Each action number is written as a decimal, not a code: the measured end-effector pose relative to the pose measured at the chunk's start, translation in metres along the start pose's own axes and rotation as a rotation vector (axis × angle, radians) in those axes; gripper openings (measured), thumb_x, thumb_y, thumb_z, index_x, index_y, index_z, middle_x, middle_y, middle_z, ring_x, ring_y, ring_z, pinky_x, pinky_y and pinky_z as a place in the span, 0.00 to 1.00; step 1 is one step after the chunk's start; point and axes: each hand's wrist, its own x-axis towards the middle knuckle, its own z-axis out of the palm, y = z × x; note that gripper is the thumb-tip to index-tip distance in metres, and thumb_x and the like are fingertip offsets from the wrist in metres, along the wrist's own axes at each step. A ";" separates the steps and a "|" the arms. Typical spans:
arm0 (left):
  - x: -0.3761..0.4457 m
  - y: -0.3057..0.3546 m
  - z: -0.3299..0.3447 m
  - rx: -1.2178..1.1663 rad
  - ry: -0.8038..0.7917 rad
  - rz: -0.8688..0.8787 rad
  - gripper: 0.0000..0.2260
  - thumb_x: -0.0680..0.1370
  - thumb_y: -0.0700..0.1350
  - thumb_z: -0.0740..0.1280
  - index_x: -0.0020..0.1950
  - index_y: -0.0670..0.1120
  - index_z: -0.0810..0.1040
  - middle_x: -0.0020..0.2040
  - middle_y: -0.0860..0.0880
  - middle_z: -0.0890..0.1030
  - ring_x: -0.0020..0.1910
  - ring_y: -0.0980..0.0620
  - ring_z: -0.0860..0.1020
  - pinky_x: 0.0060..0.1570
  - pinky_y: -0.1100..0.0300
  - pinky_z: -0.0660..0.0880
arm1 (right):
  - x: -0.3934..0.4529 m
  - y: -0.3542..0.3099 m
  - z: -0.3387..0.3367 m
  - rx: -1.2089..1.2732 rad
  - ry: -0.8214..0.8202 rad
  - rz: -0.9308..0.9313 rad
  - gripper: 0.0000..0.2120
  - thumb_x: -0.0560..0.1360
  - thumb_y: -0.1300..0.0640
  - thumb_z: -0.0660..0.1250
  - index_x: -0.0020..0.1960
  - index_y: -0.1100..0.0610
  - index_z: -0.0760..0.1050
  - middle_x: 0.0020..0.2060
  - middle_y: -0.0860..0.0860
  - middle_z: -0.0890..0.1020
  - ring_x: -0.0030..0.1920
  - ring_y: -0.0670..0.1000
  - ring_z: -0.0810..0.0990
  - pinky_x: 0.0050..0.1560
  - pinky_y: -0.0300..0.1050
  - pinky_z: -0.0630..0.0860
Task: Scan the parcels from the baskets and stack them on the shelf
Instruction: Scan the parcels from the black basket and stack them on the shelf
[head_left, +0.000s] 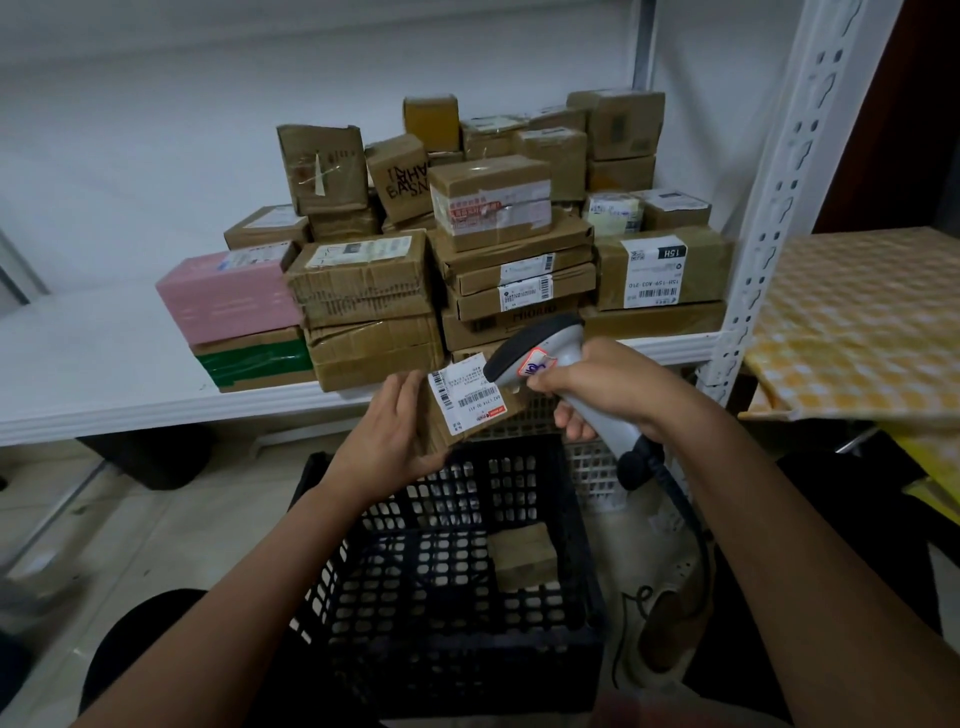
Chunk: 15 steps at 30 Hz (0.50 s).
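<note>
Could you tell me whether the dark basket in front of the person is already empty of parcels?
No, one small brown parcel lies inside the dark basket, below the hands.

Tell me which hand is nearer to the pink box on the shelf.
Left. The left hand, holding a labelled parcel, sits below and right of the pink box. The right hand, gripping the scanner, is farther right.

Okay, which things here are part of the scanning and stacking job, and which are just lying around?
Job: parcel in left hand; scanner in right hand; black basket holding one more small parcel; shelf; stacked parcels.

Lying about: yellow checked sheet; shoe.
</note>
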 end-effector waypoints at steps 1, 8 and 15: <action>0.000 -0.001 0.001 0.002 0.001 0.001 0.46 0.70 0.55 0.77 0.77 0.34 0.59 0.69 0.39 0.67 0.69 0.44 0.68 0.71 0.56 0.64 | 0.000 0.000 0.000 0.001 -0.001 0.002 0.09 0.78 0.57 0.67 0.52 0.63 0.77 0.27 0.56 0.80 0.25 0.51 0.78 0.34 0.46 0.76; 0.000 -0.004 0.003 -0.004 0.016 0.002 0.46 0.70 0.57 0.75 0.78 0.35 0.58 0.69 0.41 0.67 0.68 0.45 0.68 0.70 0.55 0.66 | 0.000 -0.003 0.003 0.015 -0.019 0.007 0.10 0.79 0.56 0.66 0.52 0.64 0.76 0.28 0.56 0.79 0.23 0.50 0.77 0.29 0.41 0.74; -0.002 -0.004 0.004 -0.025 0.043 0.005 0.46 0.71 0.57 0.76 0.78 0.38 0.57 0.70 0.44 0.66 0.68 0.49 0.66 0.69 0.59 0.66 | 0.003 -0.001 0.004 0.029 -0.017 0.000 0.10 0.79 0.56 0.67 0.52 0.63 0.77 0.28 0.56 0.80 0.24 0.50 0.78 0.31 0.43 0.76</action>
